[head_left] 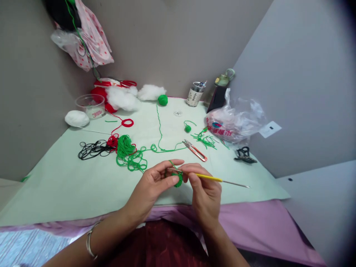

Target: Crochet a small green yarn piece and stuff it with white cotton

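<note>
Between thumb and fingers, my left hand [155, 181] pinches a small round green crochet piece [178, 180]. Green yarn passes over its raised index finger. My right hand [205, 193] grips a crochet hook [210, 177] by its yellow handle. One metal end of the hook meets the green piece; the other points out to the right. Part of the crochet piece is hidden behind my fingers. Just beyond my hands, thread snips [196, 150] with orange handles lie on the table. A loose heap of green yarn [126, 150] lies ahead of my left hand.
Black yarn [93, 149] and a red yarn ring [127, 122] lie left. White stuffing [124, 98], a clear tub [93, 107] and a green yarn ball [162, 100] line the back. A pen holder [195, 95], plastic bag [236, 120] and black hair claw [244, 155] are right.
</note>
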{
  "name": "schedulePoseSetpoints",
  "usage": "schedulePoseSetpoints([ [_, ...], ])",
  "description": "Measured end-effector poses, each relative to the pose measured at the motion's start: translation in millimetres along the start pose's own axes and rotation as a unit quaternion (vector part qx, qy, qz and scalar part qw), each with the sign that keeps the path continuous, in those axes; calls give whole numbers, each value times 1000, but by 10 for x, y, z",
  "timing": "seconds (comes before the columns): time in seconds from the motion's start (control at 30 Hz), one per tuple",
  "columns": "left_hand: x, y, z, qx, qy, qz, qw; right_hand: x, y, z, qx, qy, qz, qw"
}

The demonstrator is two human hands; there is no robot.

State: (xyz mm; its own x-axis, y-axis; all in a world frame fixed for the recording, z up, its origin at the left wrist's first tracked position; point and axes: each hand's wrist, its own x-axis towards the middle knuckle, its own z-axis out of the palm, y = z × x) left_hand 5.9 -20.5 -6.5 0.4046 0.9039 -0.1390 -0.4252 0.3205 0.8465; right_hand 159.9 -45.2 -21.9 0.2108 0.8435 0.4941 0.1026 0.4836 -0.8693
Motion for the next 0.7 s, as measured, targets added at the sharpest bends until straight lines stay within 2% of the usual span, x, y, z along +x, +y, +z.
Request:
schedulePoseSetpoints([
  [0.17, -26, -12, -26, 42, 14, 14, 999, -23, 55, -36, 70, 21, 65, 995],
  [0.3, -25, -8, -49, 60, 14, 21, 998, -12, 26, -59, 92, 8, 71, 993],
  [0.6, -29, -22, -85, 140, 30, 60, 988, -81, -104, -93, -67, -17, -29, 997],
  [0.7, -33, -15, -56, 176, 49, 84, 980, -72, -117, -85, -129, -47, -105, 985],
])
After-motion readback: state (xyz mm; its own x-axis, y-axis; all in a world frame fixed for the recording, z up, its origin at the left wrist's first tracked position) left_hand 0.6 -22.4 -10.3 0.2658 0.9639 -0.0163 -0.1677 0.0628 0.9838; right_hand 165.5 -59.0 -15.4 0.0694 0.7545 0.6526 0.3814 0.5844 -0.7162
